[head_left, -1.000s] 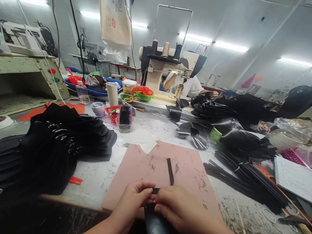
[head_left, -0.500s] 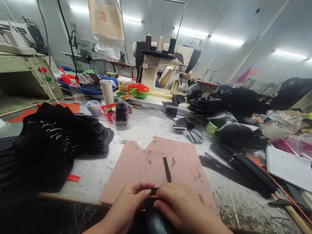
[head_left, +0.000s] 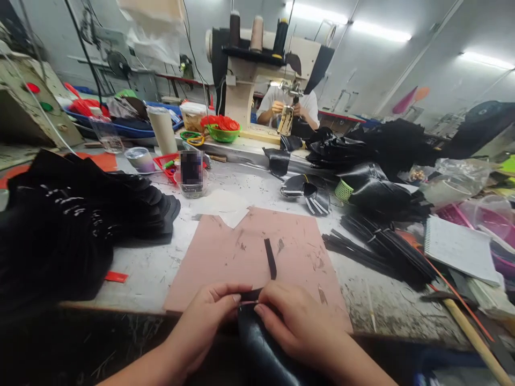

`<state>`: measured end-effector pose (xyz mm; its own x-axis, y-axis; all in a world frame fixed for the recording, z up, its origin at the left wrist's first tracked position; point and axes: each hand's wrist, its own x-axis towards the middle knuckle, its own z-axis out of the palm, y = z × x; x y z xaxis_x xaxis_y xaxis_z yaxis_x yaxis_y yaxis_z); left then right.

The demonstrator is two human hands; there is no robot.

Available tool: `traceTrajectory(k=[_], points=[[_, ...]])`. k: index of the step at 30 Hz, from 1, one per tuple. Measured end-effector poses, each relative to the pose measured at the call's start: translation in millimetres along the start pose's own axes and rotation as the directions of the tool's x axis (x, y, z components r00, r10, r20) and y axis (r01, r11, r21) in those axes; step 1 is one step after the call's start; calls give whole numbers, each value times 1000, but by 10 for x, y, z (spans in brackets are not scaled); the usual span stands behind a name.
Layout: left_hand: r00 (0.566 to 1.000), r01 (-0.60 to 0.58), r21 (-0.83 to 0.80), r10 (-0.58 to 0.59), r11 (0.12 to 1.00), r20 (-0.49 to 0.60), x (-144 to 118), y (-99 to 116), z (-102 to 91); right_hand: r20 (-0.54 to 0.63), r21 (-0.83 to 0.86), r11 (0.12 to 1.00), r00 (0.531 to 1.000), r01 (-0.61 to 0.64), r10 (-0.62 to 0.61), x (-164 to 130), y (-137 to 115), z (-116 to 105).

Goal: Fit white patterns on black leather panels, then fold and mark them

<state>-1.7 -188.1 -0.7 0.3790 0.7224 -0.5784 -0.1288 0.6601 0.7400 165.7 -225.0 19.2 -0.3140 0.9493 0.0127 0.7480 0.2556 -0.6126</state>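
Item: black leather piece point(head_left: 261, 348), glossy, curved, held at the near edge of the worktop point(head_left: 161, 273), its upper end just over the near edge of the pink cutting mat point(head_left: 225, 257).

Left hand point(head_left: 209, 321): thumb and forefinger pinched narrow on the left side of a small black tab at the top of the piece.

Right hand point(head_left: 293, 321): fingertips pinched on the right side of the same tab, touching the left fingertips. Both grips are closed on the leather piece.

Loose black strip point(head_left: 270, 259): lies on the mat just beyond the hands, running away from the near edge, apart from the fingers.

Handling note, as a judgement: the fold looks best worked with both pinches close together and even pressure, the tab kept square to the edge of the piece, and the body of the piece supported below so it does not pull the fold askew.

Surroundings: stack of black cut pieces point(head_left: 80, 214) toward the left edge; bundle of black strips point(head_left: 382, 252) toward the right edge; spiral notebook point(head_left: 458, 249) beyond it; sewing machine point(head_left: 261, 69) at the far edge, another person point(head_left: 287, 104) seated behind it.
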Motion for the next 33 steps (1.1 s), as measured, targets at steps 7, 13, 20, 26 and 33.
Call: traceTrajectory(k=[7, 13, 20, 26, 33], points=[[1000, 27, 8, -27, 1000, 14, -18, 59, 27, -36, -19, 999, 999, 26, -27, -13, 32, -22], [1000, 14, 9, -14, 1000, 8, -22, 56, 32, -108, -70, 997, 993, 39, -46, -2, 56, -7], [1000, -4, 40, 5, 999, -18, -22, 58, 52, -122, -104, 994, 992, 29, -42, -5, 72, -10], [999, -50, 69, 50, 996, -7, -20, 52, 48, -114, -140, 990, 993, 22, -38, -1, 58, -7], [994, -103, 183, 96, 978, 46, 1, -8, -5, -129, -139, 990, 991, 15, -33, 1, 45, -10]])
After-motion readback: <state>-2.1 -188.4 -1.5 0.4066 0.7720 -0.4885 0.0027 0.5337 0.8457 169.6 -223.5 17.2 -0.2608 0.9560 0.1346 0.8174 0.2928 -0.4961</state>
